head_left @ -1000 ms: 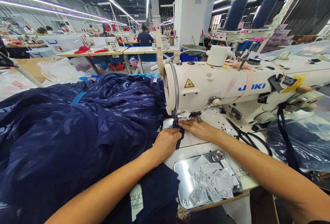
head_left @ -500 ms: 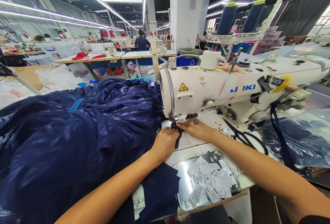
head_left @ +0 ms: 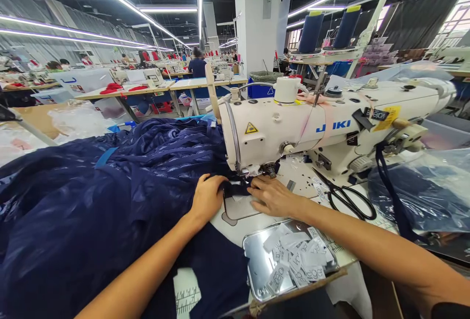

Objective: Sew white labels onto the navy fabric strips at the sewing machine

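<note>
A narrow part of the navy fabric stretches between my hands under the needle area of a white sewing machine. My left hand is closed on this fabric, just left of the presser foot. On the other side, my right hand has its bent fingertips closed on the fabric's right end, below the machine head. The bulk of the navy fabric lies heaped to the left and hangs over the front edge. The needle tip and the fabric inside my fingers are hidden.
A shiny metal tray with several white printed labels sits in front. Black scissors lie right of my right hand. Farther right is a clear plastic bag with dark contents. Two navy thread cones stand behind.
My left hand has moved left, away from the needle, drawing a strip of fabric out flat. My right hand stays by the presser foot, its fingers now lower. The view has shifted slightly.
</note>
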The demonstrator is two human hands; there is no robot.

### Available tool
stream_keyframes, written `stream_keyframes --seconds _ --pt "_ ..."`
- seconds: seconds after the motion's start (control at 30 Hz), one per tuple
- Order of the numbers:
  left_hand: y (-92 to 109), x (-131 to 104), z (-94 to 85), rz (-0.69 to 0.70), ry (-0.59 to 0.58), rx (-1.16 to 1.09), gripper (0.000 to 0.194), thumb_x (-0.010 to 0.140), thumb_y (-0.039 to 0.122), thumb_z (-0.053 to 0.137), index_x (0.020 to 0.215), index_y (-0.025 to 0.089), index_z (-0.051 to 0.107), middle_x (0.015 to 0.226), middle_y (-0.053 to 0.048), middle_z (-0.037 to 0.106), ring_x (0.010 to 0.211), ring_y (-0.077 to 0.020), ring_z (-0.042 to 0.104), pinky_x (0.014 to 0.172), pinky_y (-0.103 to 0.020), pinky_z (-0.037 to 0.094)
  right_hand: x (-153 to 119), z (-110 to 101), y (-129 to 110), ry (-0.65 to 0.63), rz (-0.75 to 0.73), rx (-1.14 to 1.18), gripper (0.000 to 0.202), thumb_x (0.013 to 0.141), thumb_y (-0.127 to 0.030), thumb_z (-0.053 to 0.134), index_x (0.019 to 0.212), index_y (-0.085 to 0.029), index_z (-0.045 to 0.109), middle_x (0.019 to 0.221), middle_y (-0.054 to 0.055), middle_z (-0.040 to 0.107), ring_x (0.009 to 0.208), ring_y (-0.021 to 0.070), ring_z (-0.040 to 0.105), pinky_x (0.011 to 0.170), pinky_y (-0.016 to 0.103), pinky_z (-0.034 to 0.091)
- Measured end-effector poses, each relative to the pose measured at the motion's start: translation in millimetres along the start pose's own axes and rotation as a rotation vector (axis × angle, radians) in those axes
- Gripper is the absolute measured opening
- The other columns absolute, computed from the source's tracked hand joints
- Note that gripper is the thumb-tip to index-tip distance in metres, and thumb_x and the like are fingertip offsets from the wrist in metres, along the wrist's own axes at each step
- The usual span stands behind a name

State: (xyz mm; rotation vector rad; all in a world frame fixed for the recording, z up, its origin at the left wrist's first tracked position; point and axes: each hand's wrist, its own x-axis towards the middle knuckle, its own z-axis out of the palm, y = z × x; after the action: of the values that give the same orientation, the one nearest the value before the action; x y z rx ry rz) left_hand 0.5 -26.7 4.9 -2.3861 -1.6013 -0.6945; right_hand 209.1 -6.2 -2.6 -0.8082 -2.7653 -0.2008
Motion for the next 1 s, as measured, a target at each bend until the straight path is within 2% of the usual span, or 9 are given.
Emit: stream_keyframes --seconds 0.1,0.17,0.23,0.33,0.43,0.57,0.8,1.0 --pt "-4 14 -0.4 -0.231 -0.035 -0.134 0.034 0.066 0.005 0.042 0.089 0.019 0.062 0.085 -0.003 0.068 0.084 -0.0205 0.061 0.080 -0.037 0.047 0 4 -8 0.024 0.036 -0.013 0.026 0.085 -0.027 0.045 0.096 -0.010 0.060 0.092 0.012 0.054 0.089 0.0229 0.049 0.078 0.037 0.040" --pt "1 16 -2.7 -0.287 -0.060 -0.188 0.035 0.066 0.008 0.043 0.093 0.019 0.061 0.089 -0.003 0.068 0.087 -0.0205 0.060 0.081 -0.037 0.046 0 7 -8 0.052 0.028 -0.034 0.024 0.086 -0.024 0.043 0.097 -0.010 0.059 0.091 0.012 0.054 0.089 0.0235 0.048 0.079 0.039 0.039" --pt "7 12 -6.0 -0.214 -0.073 -0.173 0.038 0.065 0.010 0.045 0.099 0.018 0.059 0.095 -0.004 0.066 0.091 -0.0209 0.059 0.090 -0.042 0.040 0 10 -3 0.086 0.000 -0.016 0.025 0.085 -0.023 0.044 0.101 -0.010 0.059 0.091 0.012 0.054 0.089 0.0241 0.048 0.079 0.040 0.039" --pt "15 -1 -8.5 0.041 -0.058 -0.024 0.042 0.066 0.015 0.051 0.108 0.018 0.055 0.105 -0.008 0.062 0.101 -0.0250 0.054 0.100 -0.054 0.023 -2 13 10 0.126 -0.062 0.120 0.027 0.084 -0.018 0.044 0.106 -0.010 0.059 0.092 0.011 0.055 0.086 0.0215 0.049 0.078 0.037 0.042" --pt "17 -11 -5.0 0.227 -0.009 0.121 0.036 0.072 0.015 0.050 0.107 0.019 0.056 0.103 -0.008 0.062 0.105 -0.0266 0.051 0.099 -0.055 0.021 -2 15 25 0.143 -0.135 0.330 0.025 0.083 -0.013 0.045 0.100 -0.014 0.062 0.092 0.008 0.056 0.086 0.0171 0.052 0.079 0.032 0.044" --pt "18 -12 1.4 0.308 0.048 0.212 0.026 0.077 0.013 0.047 0.098 0.019 0.060 0.094 -0.007 0.063 0.102 -0.0251 0.051 0.099 -0.053 0.023 -1 16 31 0.158 -0.171 0.433 0.022 0.083 -0.014 0.045 0.094 -0.016 0.064 0.092 0.007 0.056 0.085 0.0154 0.052 0.079 0.031 0.045" --pt "24 -8 7.0 0.436 0.157 0.309 0.016 0.080 0.013 0.047 0.084 0.016 0.063 0.085 -0.006 0.062 0.096 -0.0232 0.052 0.095 -0.048 0.028 -2 15 8 0.184 -0.084 0.260 0.026 0.086 -0.015 0.040 0.092 -0.010 0.065 0.086 0.010 0.054 0.081 0.0180 0.049 0.072 0.031 0.047" --pt "26 -2 15.8 0.504 0.131 0.318 0.016 0.080 0.011 0.047 0.072 0.015 0.060 0.068 -0.003 0.058 0.074 -0.0183 0.052 0.083 -0.042 0.034 -2 16 11 0.190 -0.058 0.297 0.025 0.084 -0.013 0.042 0.093 -0.015 0.066 0.086 0.008 0.055 0.077 0.0171 0.050 0.071 0.033 0.046"
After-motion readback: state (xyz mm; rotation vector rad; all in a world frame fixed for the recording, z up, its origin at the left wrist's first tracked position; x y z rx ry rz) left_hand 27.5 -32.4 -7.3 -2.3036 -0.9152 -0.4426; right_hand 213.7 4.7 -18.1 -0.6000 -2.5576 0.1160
